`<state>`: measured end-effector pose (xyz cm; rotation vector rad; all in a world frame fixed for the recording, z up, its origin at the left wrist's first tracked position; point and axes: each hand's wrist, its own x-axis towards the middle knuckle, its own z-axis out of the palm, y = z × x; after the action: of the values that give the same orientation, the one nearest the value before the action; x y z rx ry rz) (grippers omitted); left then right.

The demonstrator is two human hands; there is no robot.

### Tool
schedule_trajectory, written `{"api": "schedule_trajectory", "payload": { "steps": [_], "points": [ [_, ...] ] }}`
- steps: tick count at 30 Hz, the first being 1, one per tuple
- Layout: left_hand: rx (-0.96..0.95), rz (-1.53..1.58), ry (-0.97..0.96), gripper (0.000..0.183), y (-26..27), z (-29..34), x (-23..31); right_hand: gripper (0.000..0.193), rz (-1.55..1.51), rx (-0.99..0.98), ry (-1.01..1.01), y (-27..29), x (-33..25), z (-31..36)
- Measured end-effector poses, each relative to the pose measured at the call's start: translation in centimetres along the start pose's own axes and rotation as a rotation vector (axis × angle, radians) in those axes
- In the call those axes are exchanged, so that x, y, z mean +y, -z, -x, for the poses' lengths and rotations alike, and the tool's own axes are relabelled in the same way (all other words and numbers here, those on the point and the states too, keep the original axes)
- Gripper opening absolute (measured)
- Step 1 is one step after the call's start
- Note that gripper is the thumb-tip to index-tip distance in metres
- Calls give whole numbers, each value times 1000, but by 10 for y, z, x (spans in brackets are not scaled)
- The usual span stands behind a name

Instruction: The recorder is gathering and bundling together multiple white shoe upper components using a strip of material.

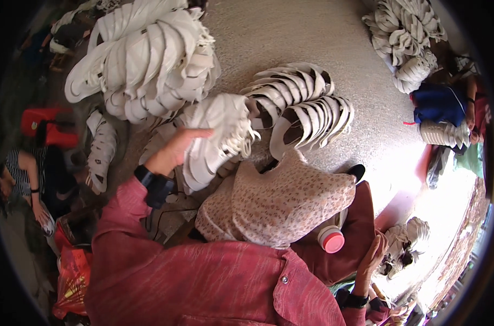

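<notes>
My left hand (177, 149) grips a bundle of nested white shoe uppers (211, 133), thumb on top, its other fingers hidden beneath. Loose strings hang from the bundle's right end. My right hand (373, 254) is low at the right by my knee, holding nothing that I can see, its fingers stretched out. Beside it is a small heap of off-white shoe pieces (412, 239). Over my lap lies a flower-patterned cloth (279, 198). A white container with a red lid (332, 240) sits between the cloth and my right leg.
Two rows of nested uppers (317, 122) lie on the concrete floor (290, 32) ahead. A large white stack (149, 60) rises at far left, another pile (404, 32) at far right. A red plastic stool (51, 127) and a person (32, 174) are at left; another person's hand (471, 117) at right.
</notes>
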<state>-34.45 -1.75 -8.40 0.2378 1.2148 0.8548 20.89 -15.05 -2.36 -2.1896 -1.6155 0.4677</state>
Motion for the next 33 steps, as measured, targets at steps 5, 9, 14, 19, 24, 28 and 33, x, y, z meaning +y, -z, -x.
{"api": "schedule_trajectory", "payload": {
  "steps": [5,9,14,19,24,28,33],
  "points": [
    [-29,-425,2,35,-38,-85,-42,41,-100,32,-37,-1,-2,3],
    [103,-839,-160,38,-57,-144,-83,41,-149,66,-90,-4,-7,7],
    [384,-1193,-360,55,-98,-175,-109,42,-267,93,-211,-8,-4,14],
    [210,-1131,-316,59,-127,-211,-150,46,-299,128,-244,-11,-1,15],
    [-226,-639,-15,71,-145,-205,-142,44,-278,115,-227,-8,3,13],
    [-245,-842,82,65,-146,-209,-136,42,-306,101,-227,-8,7,15],
    [-427,-1018,130,44,-165,-225,-152,43,-340,104,-237,-11,10,14]
  ]
}}
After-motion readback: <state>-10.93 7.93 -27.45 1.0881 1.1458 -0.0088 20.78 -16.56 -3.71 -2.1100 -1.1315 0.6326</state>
